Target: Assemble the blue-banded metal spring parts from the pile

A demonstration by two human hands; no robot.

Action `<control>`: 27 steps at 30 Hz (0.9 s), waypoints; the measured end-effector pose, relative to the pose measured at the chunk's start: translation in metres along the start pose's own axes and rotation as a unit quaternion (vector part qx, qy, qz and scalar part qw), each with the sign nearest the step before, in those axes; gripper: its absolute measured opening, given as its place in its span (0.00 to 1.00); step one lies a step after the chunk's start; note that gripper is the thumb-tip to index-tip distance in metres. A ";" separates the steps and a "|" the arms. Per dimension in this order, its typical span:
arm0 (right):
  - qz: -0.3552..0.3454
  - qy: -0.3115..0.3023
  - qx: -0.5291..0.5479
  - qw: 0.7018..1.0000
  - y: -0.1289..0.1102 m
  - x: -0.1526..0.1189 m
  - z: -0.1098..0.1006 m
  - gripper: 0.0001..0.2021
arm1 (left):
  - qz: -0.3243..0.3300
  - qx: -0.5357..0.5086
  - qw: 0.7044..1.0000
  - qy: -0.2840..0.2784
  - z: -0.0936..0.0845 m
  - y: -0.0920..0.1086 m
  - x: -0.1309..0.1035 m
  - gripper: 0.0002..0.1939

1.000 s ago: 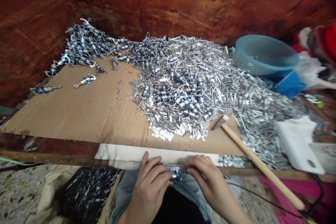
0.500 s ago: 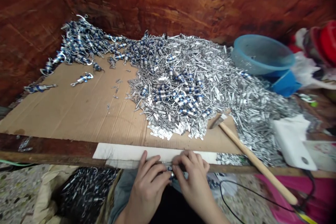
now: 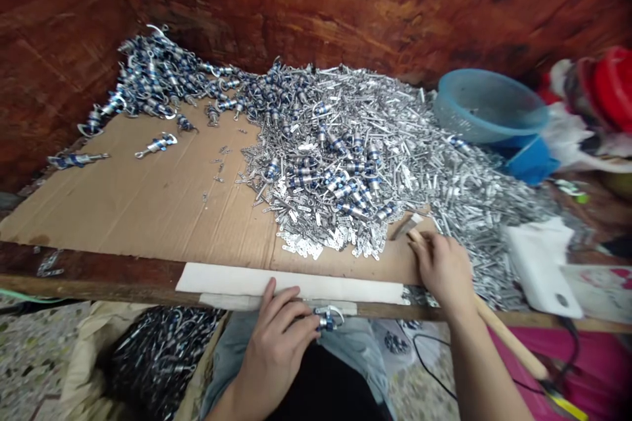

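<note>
My left hand (image 3: 281, 342) is at the table's front edge, its fingers closed on a small metal fitting (image 3: 326, 320) with blue bands and a curved silver loop pointing right. Part of the fitting is hidden by the fingers. Over to the right, my right hand (image 3: 447, 270) is curled over the wooden handle of a hammer (image 3: 511, 335), just below its head. The hammer lies slantwise across the table edge, its head on the cardboard. A white strip (image 3: 237, 279) runs along the edge in front of my left hand.
Loose metal strips and pins (image 3: 385, 112) form a wide heap on the cardboard (image 3: 148, 210). Similar blue-banded fittings (image 3: 158, 72) are piled at the back left. A blue bowl (image 3: 488, 105) and a white device (image 3: 543, 270) stand right. Below left is a sack (image 3: 83, 355) of dark parts.
My right hand has left the fitting and moved right and forward to the hammer handle. My left hand keeps the fitting, whose curved loop is now exposed.
</note>
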State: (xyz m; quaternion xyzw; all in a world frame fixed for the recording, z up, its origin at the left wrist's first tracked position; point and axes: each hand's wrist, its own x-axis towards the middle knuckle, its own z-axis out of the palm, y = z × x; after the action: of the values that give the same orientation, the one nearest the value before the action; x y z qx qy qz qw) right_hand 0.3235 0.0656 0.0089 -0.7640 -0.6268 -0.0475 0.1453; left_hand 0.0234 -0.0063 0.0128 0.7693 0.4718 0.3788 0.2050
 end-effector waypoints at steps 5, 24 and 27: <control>-0.074 -0.088 0.091 0.989 -0.049 -0.040 -0.033 0.16 | 0.012 0.012 1.000 -0.009 -0.003 0.000 0.001 0.08; -0.117 -0.167 0.085 0.975 -0.078 -0.061 -0.040 0.15 | 0.012 0.008 1.000 -0.016 0.000 -0.002 -0.002 0.07; -0.033 0.003 -0.027 0.999 -0.037 -0.031 -0.020 0.17 | 0.024 0.009 1.000 -0.006 0.002 -0.003 -0.002 0.09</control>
State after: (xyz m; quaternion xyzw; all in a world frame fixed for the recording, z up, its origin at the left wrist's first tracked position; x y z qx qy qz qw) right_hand 0.2829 0.0374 0.0266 -0.7464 -0.6497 -0.0716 0.1249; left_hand 0.0226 -0.0068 0.0090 0.7849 0.4551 0.3744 0.1914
